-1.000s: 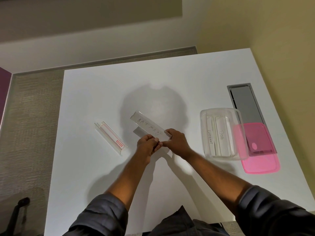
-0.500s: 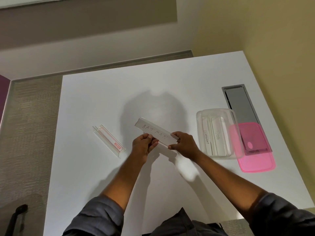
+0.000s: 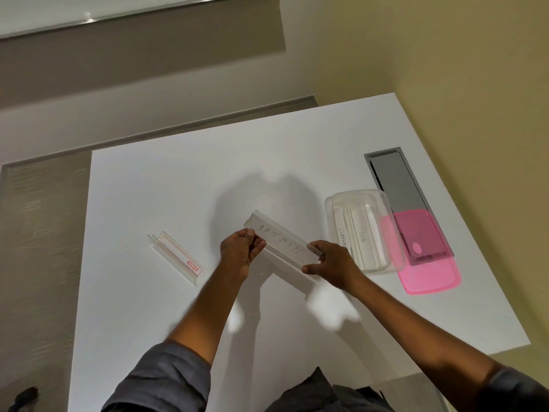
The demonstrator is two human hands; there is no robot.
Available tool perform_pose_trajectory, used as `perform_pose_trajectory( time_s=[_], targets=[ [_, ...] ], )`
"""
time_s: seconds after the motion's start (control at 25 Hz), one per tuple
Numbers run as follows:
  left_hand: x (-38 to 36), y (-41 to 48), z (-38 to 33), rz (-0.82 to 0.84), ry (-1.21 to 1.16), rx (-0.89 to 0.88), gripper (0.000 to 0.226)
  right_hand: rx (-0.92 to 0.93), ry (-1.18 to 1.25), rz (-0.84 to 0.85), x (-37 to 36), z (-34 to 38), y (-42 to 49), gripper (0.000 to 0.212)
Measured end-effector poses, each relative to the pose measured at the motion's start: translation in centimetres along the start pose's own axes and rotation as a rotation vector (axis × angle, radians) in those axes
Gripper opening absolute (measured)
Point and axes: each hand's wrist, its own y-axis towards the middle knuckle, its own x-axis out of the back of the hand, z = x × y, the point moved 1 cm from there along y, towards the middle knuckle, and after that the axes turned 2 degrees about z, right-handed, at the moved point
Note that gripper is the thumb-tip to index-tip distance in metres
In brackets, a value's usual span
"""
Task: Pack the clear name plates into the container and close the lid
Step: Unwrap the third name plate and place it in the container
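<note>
Four things count here: table, box, lid, plates.
Table: the white table [image 3: 178,188] holds everything.
Box: the clear box [image 3: 332,209] sits to the right, open, with two name plates lying flat inside, side by side.
Lid: the pink lid [image 3: 430,275] lies just right of the box, with one edge resting on it.
Held plate: the BATMAN plate [image 3: 282,245] is up off the table, between both hands.
Spare plate: another plate [image 3: 176,257] lies alone, far to the left.
Left hand: the left hand [image 3: 240,254] pinches the plate's far end.
Right hand: the right hand [image 3: 332,266] grips the near end, right next to the box.
Which way: the plate's long side points slantwise, but the plates in the box point straight away, so I think it must turn a bit.
</note>
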Motion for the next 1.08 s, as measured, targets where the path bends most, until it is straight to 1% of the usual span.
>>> perform_pose_trajectory(
  time_s=[0.24, 0.48, 0.6, 0.72, 0.8, 0.96, 1.08],
  targets=[
    [-4.0, -0.6, 0.6, 0.090, 0.126, -0.030, 0.025, -0.078, 0.154, 0.088, 3.9, -1.7, -2.2, 0.038],
    [-8.6, -1.3, 1.5, 0.160, 0.205, -0.037, 0.023, -0.119, 0.479, 0.211, 8.0, -4.7, -3.5, 0.040],
    [-10.7, -1.6, 2.1, 0.179, 0.241, -0.039, 0.023, -0.142, 0.556, 0.209, 9.6, -6.0, -4.1, 0.041],
    [-12.6, -1.7, 2.7, 0.196, 0.251, -0.038, 0.023, -0.173, 0.560, 0.154, 10.4, -7.3, -4.5, 0.046],
    [-13.9, -2.0, 3.3, 0.210, 0.238, -0.033, 0.023, -0.193, 0.509, 0.093, 10.8, -8.1, -4.8, 0.045],
    [-16.6, -2.8, 4.4, 0.233, 0.158, 0.013, 0.023, -0.188, 0.392, 0.011, 11.5, -9.9, -4.9, 0.033],
    [-18.6, -3.5, 5.6, 0.293, 0.136, 0.066, 0.036, -0.171, 0.382, -0.038, 12.2, -10.9, -4.7, 0.026]
  ],
)
